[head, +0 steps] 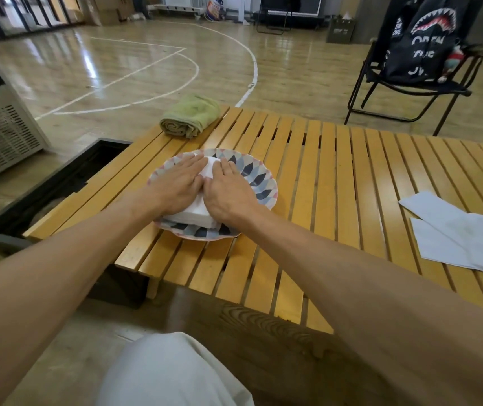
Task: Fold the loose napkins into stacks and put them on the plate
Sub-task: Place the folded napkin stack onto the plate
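A: Both palms flat, fingers straight: left hand [180, 183] and right hand [228, 191] press the stack [196, 216] down on the plate [260, 183].

B: Progress?

A: Partway, I'd say. One table [337, 186], one plate, one stack on it. Loose napkins [466, 235] lie well apart, unfolded; three or so, overlapping, hard to count.
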